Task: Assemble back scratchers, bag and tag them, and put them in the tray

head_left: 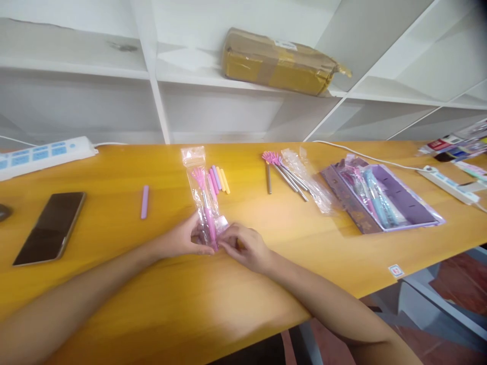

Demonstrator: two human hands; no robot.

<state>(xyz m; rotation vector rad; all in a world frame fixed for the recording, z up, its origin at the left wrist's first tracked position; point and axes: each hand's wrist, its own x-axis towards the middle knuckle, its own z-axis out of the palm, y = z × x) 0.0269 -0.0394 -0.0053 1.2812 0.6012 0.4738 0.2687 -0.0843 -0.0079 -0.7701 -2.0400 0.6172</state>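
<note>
A narrow clear plastic bag [198, 187] lies lengthwise on the yellow table [114, 284], with a pink hand-shaped stick with a pink handle inside it. My left hand [186, 237] pinches the near end of the bag from the left. My right hand [243, 246] pinches the same end from the right, fingers curled. Several pastel sleeves [219, 179] in pink, purple and yellow lie just right of the bag. One loose purple sleeve [144, 202] lies further left.
A phone [51, 226] lies at left, a white power strip [41, 154] behind it. Several metal-handled sticks [283, 175] and empty bags [310, 185] lie at centre right, beside a purple tray [384, 200]. A second power strip [449, 185] sits right. A cardboard parcel [277, 63] rests on the white shelf.
</note>
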